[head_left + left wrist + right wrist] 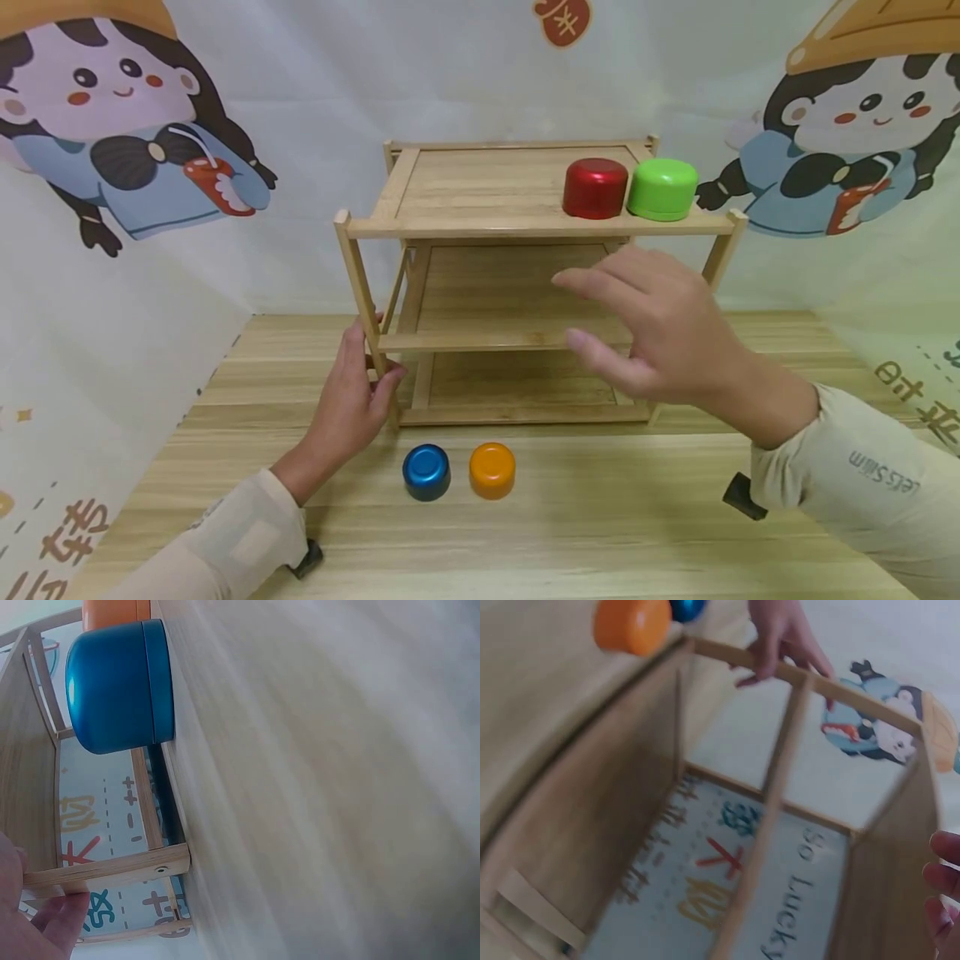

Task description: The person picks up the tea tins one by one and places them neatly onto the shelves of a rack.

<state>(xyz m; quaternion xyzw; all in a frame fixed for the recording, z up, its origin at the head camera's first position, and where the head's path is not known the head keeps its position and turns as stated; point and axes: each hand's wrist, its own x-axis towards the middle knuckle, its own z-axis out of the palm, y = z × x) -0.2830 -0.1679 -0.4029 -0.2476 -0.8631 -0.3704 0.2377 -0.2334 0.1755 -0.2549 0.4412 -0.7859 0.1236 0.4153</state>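
Note:
A three-tier wooden shelf (517,225) stands on the table. My left hand (352,396) grips its left front post (358,283), thumb in front and fingers round the far side. My right hand (652,325) is in the air before the middle tier, thumb and fingers spread apart with nothing between them. On the top tier, above that hand, a red canister (595,189) sits beside a light green canister (663,190) at the right front. A blue canister (426,472) and an orange canister (492,470) stand on the table before the shelf, near the left hand.
The wooden table (585,517) runs out in front of the shelf and to both sides. Behind hangs a printed white cloth (465,75) with cartoon figures, which also lines the sides. Dark straps show below both sleeves.

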